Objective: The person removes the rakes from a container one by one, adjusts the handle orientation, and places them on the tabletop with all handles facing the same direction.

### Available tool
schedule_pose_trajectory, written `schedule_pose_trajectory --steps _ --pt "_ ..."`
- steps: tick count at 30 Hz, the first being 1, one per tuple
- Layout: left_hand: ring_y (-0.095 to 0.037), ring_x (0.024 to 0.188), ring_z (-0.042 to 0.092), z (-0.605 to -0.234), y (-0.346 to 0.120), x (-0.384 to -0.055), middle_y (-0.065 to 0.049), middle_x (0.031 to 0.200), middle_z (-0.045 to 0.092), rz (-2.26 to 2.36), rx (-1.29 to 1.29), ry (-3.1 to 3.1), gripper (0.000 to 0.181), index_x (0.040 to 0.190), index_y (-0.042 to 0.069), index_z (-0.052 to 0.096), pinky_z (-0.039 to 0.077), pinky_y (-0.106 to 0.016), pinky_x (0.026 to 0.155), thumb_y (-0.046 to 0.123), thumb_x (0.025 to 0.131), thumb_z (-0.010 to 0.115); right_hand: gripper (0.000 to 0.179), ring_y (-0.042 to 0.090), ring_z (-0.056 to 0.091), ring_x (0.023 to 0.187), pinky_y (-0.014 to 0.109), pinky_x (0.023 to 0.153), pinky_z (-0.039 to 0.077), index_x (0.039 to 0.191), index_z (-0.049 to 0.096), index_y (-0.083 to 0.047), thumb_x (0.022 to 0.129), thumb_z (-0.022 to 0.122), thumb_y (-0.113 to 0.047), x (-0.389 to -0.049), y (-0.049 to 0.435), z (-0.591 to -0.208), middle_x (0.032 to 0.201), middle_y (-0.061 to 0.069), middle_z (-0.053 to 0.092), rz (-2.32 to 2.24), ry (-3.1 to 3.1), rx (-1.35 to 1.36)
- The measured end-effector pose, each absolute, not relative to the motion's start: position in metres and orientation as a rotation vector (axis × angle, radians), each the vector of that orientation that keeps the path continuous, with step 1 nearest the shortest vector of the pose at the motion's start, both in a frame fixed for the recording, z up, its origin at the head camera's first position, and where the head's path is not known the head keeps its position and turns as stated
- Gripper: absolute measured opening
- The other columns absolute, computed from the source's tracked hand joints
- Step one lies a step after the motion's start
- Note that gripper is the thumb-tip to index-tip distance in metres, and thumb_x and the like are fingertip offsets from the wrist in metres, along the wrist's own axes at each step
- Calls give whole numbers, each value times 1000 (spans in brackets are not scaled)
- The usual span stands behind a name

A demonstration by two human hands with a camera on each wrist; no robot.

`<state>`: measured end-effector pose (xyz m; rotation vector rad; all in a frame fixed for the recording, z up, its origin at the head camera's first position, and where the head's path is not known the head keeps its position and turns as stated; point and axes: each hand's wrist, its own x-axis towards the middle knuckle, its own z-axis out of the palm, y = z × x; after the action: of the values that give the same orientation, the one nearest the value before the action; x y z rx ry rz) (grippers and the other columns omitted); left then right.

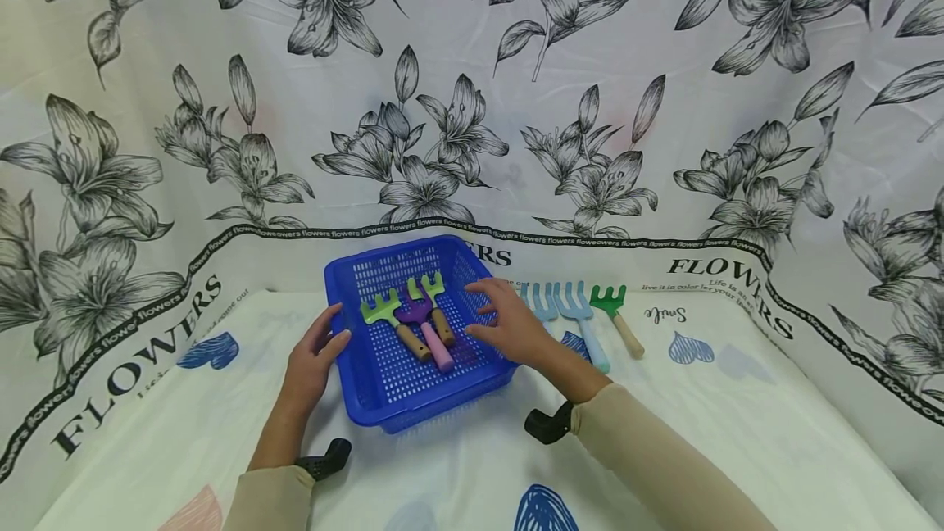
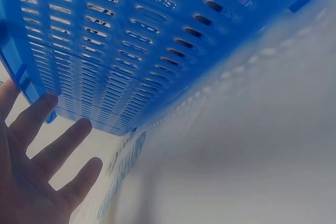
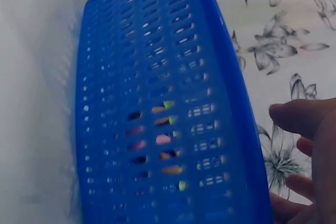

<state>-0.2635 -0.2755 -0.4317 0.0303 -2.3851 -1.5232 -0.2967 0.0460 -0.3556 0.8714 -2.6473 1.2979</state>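
A blue plastic basket [image 1: 435, 396] with slotted walls stands on the cloth. Inside lie two light-green hand rakes, one to the left [image 1: 401, 333] and one to the right [image 1: 440, 318], with a purple rake [image 1: 431, 334] with a pink handle between them. My left hand [image 1: 313, 363] is at the basket's left rim; in the left wrist view its fingers [image 2: 63, 145] are spread and fairly straight. At the right rim my right hand [image 1: 512, 322] has thumb and fingers apart and holds nothing; the right wrist view shows it beside the basket wall [image 3: 157, 77].
Right of the basket lie two light-blue rakes, one [image 1: 542, 301] partly behind my right hand and one [image 1: 586, 330] in full view, and a green rake [image 1: 618, 319] with a wooden handle. A flower-print cloth [image 1: 442, 64] hangs behind and a white printed cloth [image 1: 708, 424] covers the table.
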Motion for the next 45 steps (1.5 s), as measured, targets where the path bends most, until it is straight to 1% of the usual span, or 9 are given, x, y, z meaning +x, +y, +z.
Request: schedule_pose_trajectory --steps 6,12,20,25,32,36,38,43,45 --pt "-41 141 27 -433 -278 -263 -6 159 24 -1522 39 -2387 62 154 30 29 30 -60 106 45 98 51 66 26 51 124 42 91 51 148 38 -22 91 71 -22 -298 27 -357 151 4 34 1312 -2745 1001" --pt "-40 141 28 -432 -279 -262 -4 159 24 -1530 53 -2385 63 154 30 29 31 -60 106 47 97 51 70 28 49 127 44 98 46 150 36 -21 91 71 -24 -303 15 -358 150 4 39 1270 -2835 1089" --pt "-41 141 28 -429 -278 -263 -5 159 23 -1538 21 -2376 63 154 30 29 30 -60 106 46 97 51 76 35 44 132 55 108 32 153 28 -24 90 71 -25 -308 10 -359 150 12 39 1313 -3025 1246" --pt "-42 140 28 -429 -277 -263 -7 159 24 -1537 8 -2372 63 154 28 29 30 -60 106 45 98 51 72 34 45 131 54 107 34 152 30 -26 91 69 -25 -312 9 -360 146 12 44 1370 -3094 1262" --pt "-42 140 29 -429 -277 -262 -7 159 25 -1522 32 -2375 63 154 27 30 31 -60 105 45 97 52 77 26 43 131 49 109 33 154 27 -23 90 68 -34 -316 4 -363 137 6 53 1150 -3229 1318" --pt "-42 140 27 -429 -277 -261 -9 159 24 -1542 40 -2380 63 154 26 29 29 -61 106 44 98 52 77 24 38 137 49 112 27 155 27 -22 91 67 -35 -317 1 -367 138 4 53 1054 -3285 1320" --pt "-42 141 26 -429 -277 -261 -9 159 24 -1553 44 -2385 63 154 26 29 29 -61 107 44 98 51 75 24 35 138 49 113 25 154 28 -21 91 66 -34 -318 0 -369 144 3 48 1035 -3292 1337" --pt "-40 141 27 -429 -275 -261 -7 159 24 -1558 26 -2381 63 154 28 29 29 -60 107 44 98 52 73 24 41 134 49 112 28 153 32 -20 91 67 -34 -320 -1 -372 140 3 51 1048 -3309 1334" --pt "-40 141 27 -429 -275 -261 -6 159 24 -1554 23 -2378 63 154 29 29 30 -59 107 44 98 52 71 23 43 131 49 111 30 152 34 -21 90 67 -34 -320 -2 -373 134 3 56 1035 -3317 1320"
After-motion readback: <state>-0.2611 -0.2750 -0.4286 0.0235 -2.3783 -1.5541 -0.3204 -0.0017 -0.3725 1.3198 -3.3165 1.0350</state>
